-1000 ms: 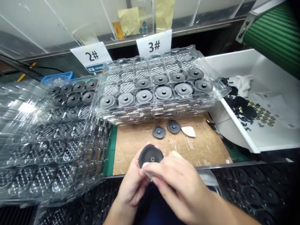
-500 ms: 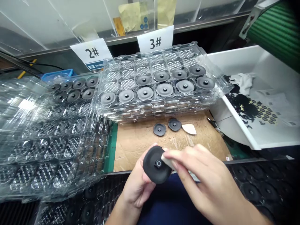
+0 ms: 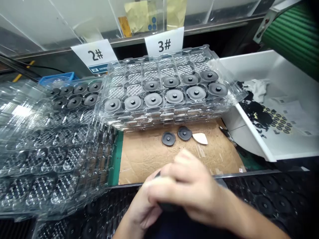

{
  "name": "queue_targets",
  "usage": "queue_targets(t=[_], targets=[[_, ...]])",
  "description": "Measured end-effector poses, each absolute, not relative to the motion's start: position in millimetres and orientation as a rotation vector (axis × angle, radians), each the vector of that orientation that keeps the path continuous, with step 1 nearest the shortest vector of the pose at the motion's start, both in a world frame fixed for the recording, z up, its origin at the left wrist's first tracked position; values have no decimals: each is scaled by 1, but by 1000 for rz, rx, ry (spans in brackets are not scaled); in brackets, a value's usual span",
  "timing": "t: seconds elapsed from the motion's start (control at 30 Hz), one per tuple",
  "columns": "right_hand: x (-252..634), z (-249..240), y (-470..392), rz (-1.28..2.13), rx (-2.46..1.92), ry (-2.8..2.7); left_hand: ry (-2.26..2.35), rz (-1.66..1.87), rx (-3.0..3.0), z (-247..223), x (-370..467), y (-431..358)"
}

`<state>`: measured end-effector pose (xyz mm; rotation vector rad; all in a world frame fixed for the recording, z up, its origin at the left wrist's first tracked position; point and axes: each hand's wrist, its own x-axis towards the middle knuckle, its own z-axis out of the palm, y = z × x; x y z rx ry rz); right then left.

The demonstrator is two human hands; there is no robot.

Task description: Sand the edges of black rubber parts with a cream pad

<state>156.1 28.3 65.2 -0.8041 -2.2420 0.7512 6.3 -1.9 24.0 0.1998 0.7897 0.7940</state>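
Note:
My left hand (image 3: 143,202) is closed around the edge of a black rounded-square disc (image 3: 169,207), most of which is covered. Over the disc's face lies my right hand (image 3: 185,186), fingers curled and smeared by motion. The small white pad it pinched half a second ago is hidden now. Beyond the hands, two similar discs, a left one (image 3: 168,138) and a right one (image 3: 184,133), rest on a cardboard sheet (image 3: 142,152). A pale wedge-shaped pad (image 3: 200,138) lies beside them.
A stack of clear trays (image 3: 159,109), its top one partly filled with discs, stands behind the cardboard. More clear trays (image 3: 50,159) are at the left. A white bin (image 3: 296,139) with black scraps is at right, near pliers (image 3: 227,135) and a green ribbed hose (image 3: 294,36).
My right hand has moved left and across the disc, covering its face and the white pad. The disc stays in my left hand. The view has shifted slightly.

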Motion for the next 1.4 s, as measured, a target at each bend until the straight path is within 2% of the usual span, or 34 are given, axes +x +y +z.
queue_targets(t=[0.1, 0.2, 0.37, 0.53, 0.7, 0.83, 0.97, 1.03, 1.13, 1.3, 1.4], targets=[[174, 36, 42, 775, -1192, -1916, 619, 809, 174, 18, 2, -4], [191, -3, 44, 884, -1500, -1814, 540, 813, 129, 15, -5, -3], [184, -53, 9, 1061, -1495, -1860, 562, 872, 39, 6, -12, -3], [165, -65, -11, 1103, -1477, -1833, 541, 886, -14, 0, -12, -2], [175, -51, 5, 1065, -1527, -1740, 584, 910, -26, 3, -11, 2], [174, -8, 18, 952, -1558, -1597, 617, 941, 11, 5, -4, 2], [150, 42, 20, 797, -1267, -1722, 739, 1041, 80, 7, 2, 0], [139, 56, 20, 856, -1100, -1902, 794, 1089, 114, 8, 1, -1], [134, 64, 25, 1056, -1037, -2073, 858, 1150, 161, 8, -2, -3], [131, 62, 31, 789, -1016, -1976, 822, 1112, 186, 11, 1, -4], [142, 63, 23, 956, -910, -2035, 775, 1114, 182, 15, 1, -3]])
